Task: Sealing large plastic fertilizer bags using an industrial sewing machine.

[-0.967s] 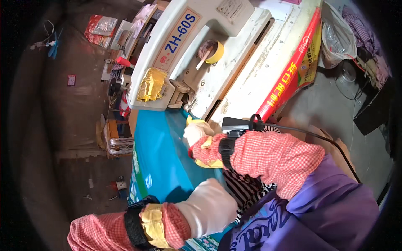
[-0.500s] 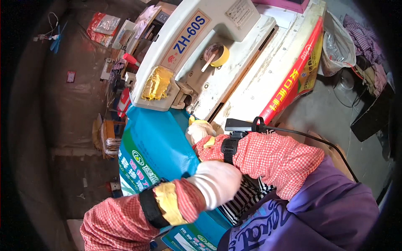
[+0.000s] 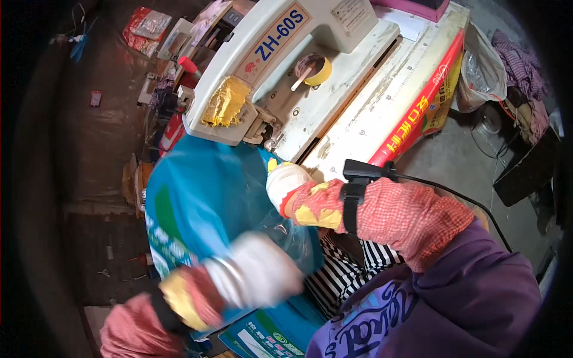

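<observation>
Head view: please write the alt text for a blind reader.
White-gloved right hand at the edge of blue printed plastic by a white sewing machine; blurred left hand over the plastic. Yellow tape roll on the machine.

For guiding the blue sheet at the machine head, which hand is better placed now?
Probably the right hand: it is at the blue sheet, close below the machine head. The left hand is lower, farther from that head, and blurred.
</observation>
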The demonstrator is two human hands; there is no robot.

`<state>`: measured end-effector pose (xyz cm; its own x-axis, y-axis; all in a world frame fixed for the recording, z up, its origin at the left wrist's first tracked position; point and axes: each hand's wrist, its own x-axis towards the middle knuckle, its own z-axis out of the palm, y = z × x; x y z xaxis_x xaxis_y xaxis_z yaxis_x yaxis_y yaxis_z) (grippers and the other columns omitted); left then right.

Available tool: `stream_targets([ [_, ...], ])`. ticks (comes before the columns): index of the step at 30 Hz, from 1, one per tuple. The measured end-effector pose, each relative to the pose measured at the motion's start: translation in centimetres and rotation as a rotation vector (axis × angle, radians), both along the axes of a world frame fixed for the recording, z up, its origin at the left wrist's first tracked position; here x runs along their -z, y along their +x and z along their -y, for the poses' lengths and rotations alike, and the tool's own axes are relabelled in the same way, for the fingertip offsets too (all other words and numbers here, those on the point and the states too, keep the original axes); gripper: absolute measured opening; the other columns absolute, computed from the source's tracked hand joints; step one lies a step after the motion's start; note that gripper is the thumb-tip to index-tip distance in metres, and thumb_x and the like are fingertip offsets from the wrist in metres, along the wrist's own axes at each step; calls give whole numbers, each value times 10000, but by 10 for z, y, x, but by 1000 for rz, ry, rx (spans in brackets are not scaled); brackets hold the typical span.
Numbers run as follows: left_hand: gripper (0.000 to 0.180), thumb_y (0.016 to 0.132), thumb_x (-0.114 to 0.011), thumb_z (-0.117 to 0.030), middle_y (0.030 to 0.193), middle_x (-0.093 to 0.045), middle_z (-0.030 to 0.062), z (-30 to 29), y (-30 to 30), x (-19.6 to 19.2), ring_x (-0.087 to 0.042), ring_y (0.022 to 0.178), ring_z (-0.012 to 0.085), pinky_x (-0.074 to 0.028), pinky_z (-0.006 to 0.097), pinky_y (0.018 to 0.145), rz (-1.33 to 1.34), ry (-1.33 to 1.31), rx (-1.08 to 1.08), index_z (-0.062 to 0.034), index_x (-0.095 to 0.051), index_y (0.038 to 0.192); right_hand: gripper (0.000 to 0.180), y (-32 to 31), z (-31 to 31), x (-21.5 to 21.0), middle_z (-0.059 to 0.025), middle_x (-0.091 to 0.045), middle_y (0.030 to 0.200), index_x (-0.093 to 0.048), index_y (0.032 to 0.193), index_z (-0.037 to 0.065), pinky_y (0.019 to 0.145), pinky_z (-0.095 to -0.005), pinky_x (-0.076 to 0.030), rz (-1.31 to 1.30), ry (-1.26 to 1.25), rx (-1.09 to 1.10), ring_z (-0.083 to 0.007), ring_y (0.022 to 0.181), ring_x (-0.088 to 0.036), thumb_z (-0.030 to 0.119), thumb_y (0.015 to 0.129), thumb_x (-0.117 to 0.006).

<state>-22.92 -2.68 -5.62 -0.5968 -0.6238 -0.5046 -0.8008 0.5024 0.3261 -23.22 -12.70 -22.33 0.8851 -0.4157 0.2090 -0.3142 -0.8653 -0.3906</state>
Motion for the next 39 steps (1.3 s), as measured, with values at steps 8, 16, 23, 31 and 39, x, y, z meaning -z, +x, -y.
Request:
stream_targets([
  [8,395,897,-465,-403,582,-529,112,20,-81,48,-550,556,315,-451,382,519,-106,169,-443,-79,-544,686,298,-42,7,3,-200,-612,946,-527,1106,20,710,-440,-498,-81,504,100,-339,848,-628,130,844,-439],
  [16,701,669,-765,-307,1029,-583,250,14,57,72,-582,935,364,-454,362,845,280,-596,-873,68,-455,1173,447,-99,-30,6,-184,-624,861,-440,1116,26,676,-482,-484,-82,671,111,-356,813,-620,289,798,-611],
  [23,421,746,-713,-238,850,-603,181,-15,80,130,-582,798,268,-458,316,758,-40,-274,-1299,81,-553,970,746,-89,-26,-4,-234,-533,1129,-240,1376,70,776,-453,-477,-124,609,118,-397,942,-572,345,793,-616],
  [31,166,763,-550,-88,731,-618,176,-35,119,146,-601,659,270,-465,350,636,127,-260,-1447,67,-574,818,449,-22,-7,-18,-176,-511,1171,-431,1213,64,805,-487,-477,-308,490,313,-336,1054,-560,196,810,-578],
  [39,178,765,-558,-142,882,-621,230,-44,76,118,-603,867,367,-478,411,780,470,-51,-997,-9,-634,856,338,-46,-20,-24,-179,-511,1184,-469,1170,79,834,-476,-466,-367,584,278,-331,1084,-540,129,836,-471],
])
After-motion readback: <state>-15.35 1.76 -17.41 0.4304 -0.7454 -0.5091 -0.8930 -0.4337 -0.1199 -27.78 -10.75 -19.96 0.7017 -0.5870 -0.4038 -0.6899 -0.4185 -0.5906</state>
